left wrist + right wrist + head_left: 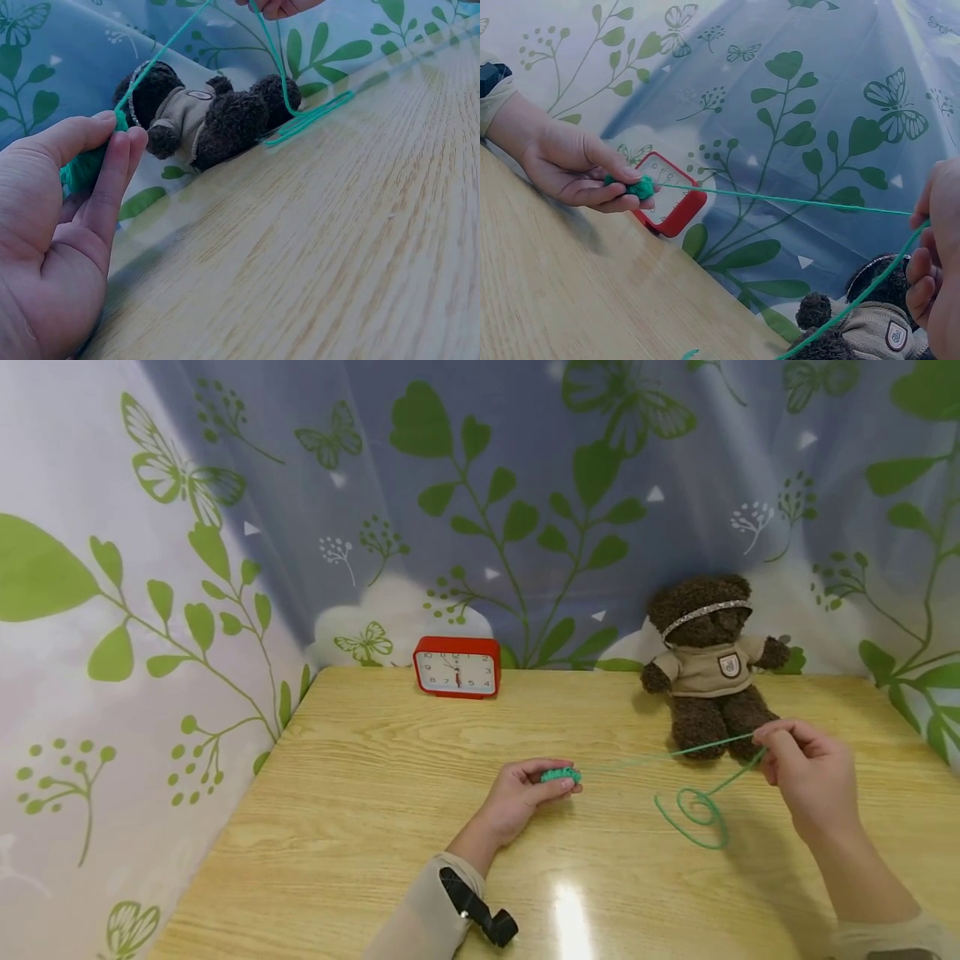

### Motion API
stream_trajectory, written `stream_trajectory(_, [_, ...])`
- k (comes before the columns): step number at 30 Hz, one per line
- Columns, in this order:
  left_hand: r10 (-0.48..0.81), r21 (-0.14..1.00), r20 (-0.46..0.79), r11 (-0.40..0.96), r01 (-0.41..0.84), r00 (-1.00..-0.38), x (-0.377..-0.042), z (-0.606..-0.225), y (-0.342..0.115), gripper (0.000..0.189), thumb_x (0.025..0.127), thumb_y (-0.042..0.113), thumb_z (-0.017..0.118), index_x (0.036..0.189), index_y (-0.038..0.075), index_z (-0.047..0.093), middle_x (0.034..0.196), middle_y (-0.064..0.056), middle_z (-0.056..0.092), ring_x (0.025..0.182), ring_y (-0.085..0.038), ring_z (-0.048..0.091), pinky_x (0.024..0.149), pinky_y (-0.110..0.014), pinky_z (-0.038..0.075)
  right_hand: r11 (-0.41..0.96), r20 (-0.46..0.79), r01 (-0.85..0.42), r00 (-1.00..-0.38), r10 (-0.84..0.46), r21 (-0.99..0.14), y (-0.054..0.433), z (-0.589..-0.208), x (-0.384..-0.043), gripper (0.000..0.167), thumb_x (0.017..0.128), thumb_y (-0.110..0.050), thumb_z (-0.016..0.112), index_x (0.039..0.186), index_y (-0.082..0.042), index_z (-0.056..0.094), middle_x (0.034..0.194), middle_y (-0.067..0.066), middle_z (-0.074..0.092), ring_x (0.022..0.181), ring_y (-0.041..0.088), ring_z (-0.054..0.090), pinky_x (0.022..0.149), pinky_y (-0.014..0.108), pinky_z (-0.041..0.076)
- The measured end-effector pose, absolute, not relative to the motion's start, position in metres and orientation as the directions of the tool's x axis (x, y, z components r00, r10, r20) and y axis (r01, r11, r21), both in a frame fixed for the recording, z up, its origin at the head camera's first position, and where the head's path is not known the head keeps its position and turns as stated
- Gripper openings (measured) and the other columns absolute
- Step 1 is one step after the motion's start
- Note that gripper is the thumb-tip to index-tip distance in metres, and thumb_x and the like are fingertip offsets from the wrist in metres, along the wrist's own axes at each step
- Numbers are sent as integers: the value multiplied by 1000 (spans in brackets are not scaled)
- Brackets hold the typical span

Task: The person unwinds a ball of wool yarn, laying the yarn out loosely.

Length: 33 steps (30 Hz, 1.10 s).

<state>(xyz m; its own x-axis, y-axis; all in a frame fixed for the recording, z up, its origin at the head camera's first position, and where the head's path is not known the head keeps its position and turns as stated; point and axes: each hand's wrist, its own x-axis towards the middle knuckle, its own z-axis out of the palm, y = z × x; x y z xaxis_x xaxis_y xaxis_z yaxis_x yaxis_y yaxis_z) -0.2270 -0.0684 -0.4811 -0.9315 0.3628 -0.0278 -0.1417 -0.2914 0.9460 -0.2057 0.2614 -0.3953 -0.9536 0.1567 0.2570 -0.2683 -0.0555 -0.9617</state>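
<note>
A small green crocheted piece (561, 775) is pinched between the thumb and fingers of my left hand (517, 797), above the table's middle. From it a strand of green yarn (802, 200) runs taut across to my right hand (813, 772), which pinches it between thumb and fingers. The yarn's loose tail (708, 839) hangs from the right hand and curls in loops on the tabletop. In the left wrist view the crocheted piece (86, 166) is partly hidden behind the thumb and fingers.
A red clock (456, 667) stands at the table's back edge, left of centre. A dark brown teddy bear (712, 664) in a beige shirt sits at the back right, just beyond the right hand. A leaf-patterned curtain (360, 560) hangs behind the wooden table (360, 760).
</note>
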Motion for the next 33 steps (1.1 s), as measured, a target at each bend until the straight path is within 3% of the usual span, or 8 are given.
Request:
stream_trajectory(12, [371, 945, -18, -298, -137, -928, -227, -481, -67, 40, 93, -6, 64, 131, -16, 55, 104, -3, 72, 92, -11, 74, 92, -25, 59, -156, 279, -330, -918, 281, -931, 262, -391, -207, 33, 97, 6, 47, 75, -1, 72, 73, -2, 67, 50, 10, 45, 43, 26, 31])
stream_trajectory(19, [380, 943, -21, -301, -145, -925, -227, -482, -67, 42, 94, -6, 63, 132, -18, 52, 101, 0, 72, 90, -9, 74, 91, -24, 59, -96, 309, -327, -937, 163, -940, 267, -392, -206, 35, 98, 4, 47, 77, -6, 72, 72, -4, 61, 49, 16, 26, 47, 34, 19])
stream_trajectory(22, [379, 943, -25, -298, -148, -925, -228, -482, -68, 42, 94, -6, 63, 132, -18, 52, 101, 0, 72, 90, -9, 74, 91, -23, 59, 7, 286, -287, -954, 85, -958, 270, -393, -206, 33, 100, 1, 48, 78, -9, 72, 69, -6, 56, 51, 18, 23, 50, 36, 18])
stream_trajectory(25, [378, 943, -31, -295, -152, -925, -228, -483, -68, 42, 94, -5, 63, 132, -17, 52, 100, 0, 73, 90, -9, 74, 91, -23, 59, 239, 217, -209, -976, 7, -948, 273, -393, -207, 28, 103, -9, 50, 85, -10, 72, 67, -6, 52, 52, 18, 30, 47, 35, 24])
stream_trajectory(28, [377, 942, -29, -298, -151, -926, -229, -483, -68, 42, 94, -5, 63, 132, -17, 52, 100, 0, 73, 90, -9, 74, 91, -24, 59, 513, 61, -99, -994, -90, -853, 273, -392, -209, 30, 106, -26, 48, 97, -7, 69, 91, 5, 67, 61, 16, 42, 50, 31, 36])
stream_trajectory(32, [375, 942, -24, -302, -146, -927, -229, -483, -68, 41, 94, -6, 63, 132, -18, 52, 99, 1, 73, 90, -9, 74, 91, -24, 59, 677, -130, -39, -972, -196, -734, 273, -395, -212, 40, 107, -36, 46, 109, -1, 66, 118, 21, 64, 68, 15, 45, 54, 31, 41])
stream_trajectory(33, [375, 942, -24, -301, -147, -927, -228, -483, -68, 41, 94, -6, 63, 132, -18, 52, 99, 1, 73, 90, -9, 74, 91, -24, 59, 688, -155, -38, -964, -217, -725, 273, -397, -212, 39, 106, -35, 47, 108, -1, 66, 117, 21, 64, 68, 14, 45, 54, 30, 41])
